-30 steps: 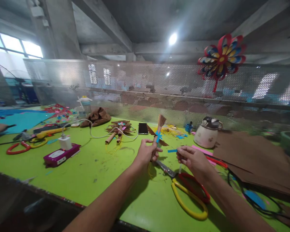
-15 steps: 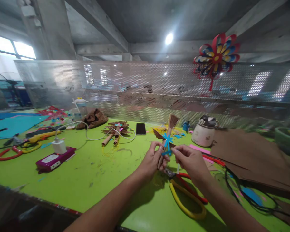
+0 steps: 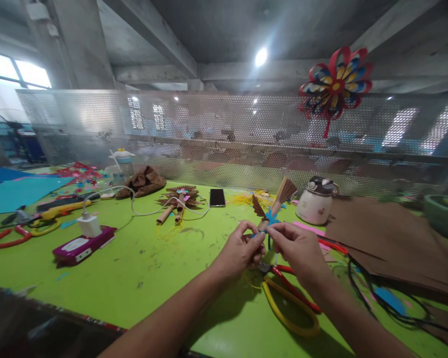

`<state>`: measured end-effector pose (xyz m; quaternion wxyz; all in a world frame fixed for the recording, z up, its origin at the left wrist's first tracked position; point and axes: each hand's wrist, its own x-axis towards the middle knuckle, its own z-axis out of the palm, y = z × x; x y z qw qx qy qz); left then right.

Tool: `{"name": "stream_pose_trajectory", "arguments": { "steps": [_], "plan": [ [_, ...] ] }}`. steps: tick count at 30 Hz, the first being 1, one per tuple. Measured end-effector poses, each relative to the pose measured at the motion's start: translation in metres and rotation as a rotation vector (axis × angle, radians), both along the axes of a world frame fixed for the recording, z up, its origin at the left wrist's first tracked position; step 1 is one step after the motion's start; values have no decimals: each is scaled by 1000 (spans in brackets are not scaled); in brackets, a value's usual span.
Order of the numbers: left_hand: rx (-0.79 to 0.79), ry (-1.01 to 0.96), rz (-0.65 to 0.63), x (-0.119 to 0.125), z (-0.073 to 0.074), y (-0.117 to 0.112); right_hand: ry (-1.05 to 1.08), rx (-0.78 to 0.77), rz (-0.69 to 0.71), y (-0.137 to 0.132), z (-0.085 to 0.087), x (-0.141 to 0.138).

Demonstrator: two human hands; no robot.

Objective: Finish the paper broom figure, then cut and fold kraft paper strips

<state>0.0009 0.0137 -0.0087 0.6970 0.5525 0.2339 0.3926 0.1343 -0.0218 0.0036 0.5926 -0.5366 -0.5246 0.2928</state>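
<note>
**Two bare hands close in on a brown rolled-paper figure (image 3: 277, 203)**

The figure, with a fringed, brush-like top and a blue star-shaped paper piece (image 3: 272, 217) across its middle, is held above the lime-green tabletop (image 3: 142, 248), right of centre. It leans, its fringe tilted to the far right, and a dark brown, feather-edged paper wing (image 3: 258, 206) juts up on its left.

The left hand (image 3: 242, 248) comes in from the near left, forearm slanting up and to the right. Its thumb and bent forefinger pinch the figure's lower part, the other fingers curled beneath. The right hand (image 3: 298, 248) reaches in from the near right, wrist raised and knuckles up — thumb and forefinger pinching a narrow blue paper strip (image 3: 269, 242) just beside the left fingertips. Those fingertips cover much of the strip, so its exact path around the figure is hard to make out.

Large scissors with red and yellow handles (image 3: 288, 325) lie below the right hand. On the far side sit a black phone (image 3: 217, 198) and, farther right, a white, dark-lidded flask (image 3: 313, 204).
</note>
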Motion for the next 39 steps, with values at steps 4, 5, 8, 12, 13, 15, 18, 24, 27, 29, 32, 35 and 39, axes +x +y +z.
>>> {"name": "stream_pose_trajectory", "arguments": {
  "steps": [4, 5, 8, 12, 13, 15, 18, 24, 27, 29, 32, 35, 39],
  "plan": [
    [-17, -33, -4, 0, 0, 0, -31, 35, -31, -7, 7, -3],
    [-23, -51, -1, -1, 1, 0, -41, 62, -63, -9, 8, -3],
    [-50, -123, 18, -5, 5, 1, -72, 150, -192, -16, 8, -4],
    [-108, -213, 31, -14, 14, 1, -8, 30, -69, -16, -4, -9],
    [-117, -233, 17, -15, 16, 0, 40, -17, 8, -14, -7, -11],
    [-132, -270, -27, -15, 18, -4, 159, -59, 155, -10, -10, -15],
    [-138, -295, -90, -12, 19, -11, 319, -38, 344, -9, -7, -17],
    [-94, -296, -48, -3, 14, -21, 538, -48, 552, -13, -2, -17],
    [-79, -291, -18, 0, 11, -23, 613, -22, 613, -13, -4, -18],
    [-52, -301, -8, 1, 9, -24, 610, -22, 625, -13, -4, -17],
    [-23, -311, 6, 3, 8, -26, 596, -28, 578, -13, -1, -15],
    [-44, -288, 33, 2, 11, -27, 576, -43, 529, -12, 0, -10],
    [-23, -147, 129, -6, 19, -24, 508, -1, 464, -7, 0, 0]
  ]
}}
